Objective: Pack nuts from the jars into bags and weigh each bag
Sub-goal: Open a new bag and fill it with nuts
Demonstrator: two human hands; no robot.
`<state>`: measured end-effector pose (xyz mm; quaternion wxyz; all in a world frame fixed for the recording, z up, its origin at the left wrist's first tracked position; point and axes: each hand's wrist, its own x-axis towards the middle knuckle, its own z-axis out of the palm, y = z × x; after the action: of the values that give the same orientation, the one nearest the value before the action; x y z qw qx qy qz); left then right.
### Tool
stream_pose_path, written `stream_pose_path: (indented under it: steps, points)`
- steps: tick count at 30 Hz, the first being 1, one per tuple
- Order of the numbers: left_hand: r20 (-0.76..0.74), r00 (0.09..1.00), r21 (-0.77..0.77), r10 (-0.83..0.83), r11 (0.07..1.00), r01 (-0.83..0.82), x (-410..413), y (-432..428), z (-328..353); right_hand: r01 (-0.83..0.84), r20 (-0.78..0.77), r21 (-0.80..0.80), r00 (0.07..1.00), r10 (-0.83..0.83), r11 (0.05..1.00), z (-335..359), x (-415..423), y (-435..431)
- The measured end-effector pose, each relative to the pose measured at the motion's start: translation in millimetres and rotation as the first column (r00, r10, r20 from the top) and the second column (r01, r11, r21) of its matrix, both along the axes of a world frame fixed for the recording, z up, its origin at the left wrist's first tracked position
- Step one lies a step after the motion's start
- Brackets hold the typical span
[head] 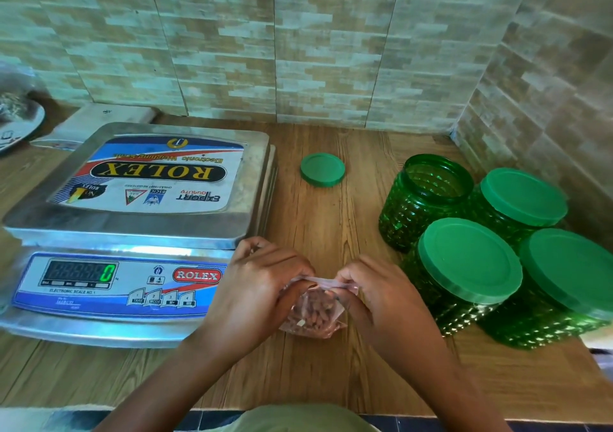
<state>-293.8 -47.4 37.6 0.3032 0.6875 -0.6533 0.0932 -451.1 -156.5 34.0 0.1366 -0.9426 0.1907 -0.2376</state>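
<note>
A small clear zip bag of brown nuts (313,314) rests on the wooden counter near its front edge. My left hand (262,285) pinches the left end of the bag's top strip, and my right hand (381,295) pinches the right end. To the left stands a steel electronic scale (139,226) whose pan is bare and whose display reads 0. On the right are green studded jars: one open jar (424,199) at the back and three closed with green lids (467,259). A loose green lid (322,169) lies flat behind the bag.
The wooden counter (331,372) ends at a tiled wall behind and on the right. A white flat box (99,123) and a plate (16,123) sit at the back left behind the scale.
</note>
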Motion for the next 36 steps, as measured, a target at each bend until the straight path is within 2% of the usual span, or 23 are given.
stream_pose_path:
  steps: [13,29,33,36]
  points:
    - [0.017,1.0,-0.002,0.009,1.0,-0.009,13.6,10.4,-4.0,-0.039,-0.008,0.028,0.999,0.039,0.999,2.5,3.9,2.6]
    - [0.079,0.979,-0.111,0.186,0.978,-0.177,31.3,29.6,-8.5,-0.038,0.03,0.039,0.999,0.037,0.999,4.6,-4.2,-2.8]
    - [0.121,0.968,-0.08,0.218,0.975,-0.209,34.3,34.6,-10.1,-0.043,0.02,0.034,0.999,0.042,0.999,3.3,-5.5,-2.4]
    - [0.077,0.969,-0.028,0.236,0.972,-0.234,33.9,37.8,-12.0,-0.031,0.015,0.076,0.999,0.03,0.997,4.8,-5.2,-2.0]
